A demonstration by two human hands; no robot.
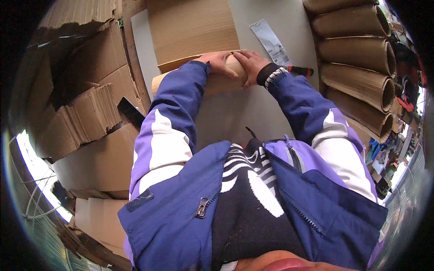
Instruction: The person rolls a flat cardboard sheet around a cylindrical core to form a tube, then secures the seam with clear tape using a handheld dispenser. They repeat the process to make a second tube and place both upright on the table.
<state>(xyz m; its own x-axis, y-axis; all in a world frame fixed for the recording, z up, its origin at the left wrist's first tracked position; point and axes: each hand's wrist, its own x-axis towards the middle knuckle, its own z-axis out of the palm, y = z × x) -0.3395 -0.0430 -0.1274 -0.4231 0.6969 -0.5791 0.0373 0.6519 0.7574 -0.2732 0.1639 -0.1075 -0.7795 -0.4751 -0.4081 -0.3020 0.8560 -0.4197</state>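
Note:
A sheet of brown corrugated cardboard (194,27) lies on the grey work surface, its near end curled into a roll (181,81). My left hand (221,63) grips the top of this roll near its middle, thumb toward me and fingers over the far side. Close beside it, my right hand (252,67) wraps round the roll's right end. The fingertips on the far side are partly hidden. Just past my right wrist lies a red and black handle (300,71), partly covered by the sleeve. A white printed paper slip (270,41) rests beyond my right hand.
Several curled cardboard pieces (355,54) are stacked along the right edge. To the left stand bundles of folded cardboard (86,115) and larger flat sheets (97,158). A dark flat object (131,113) sits by my left forearm. Mixed clutter (384,158) fills the far right.

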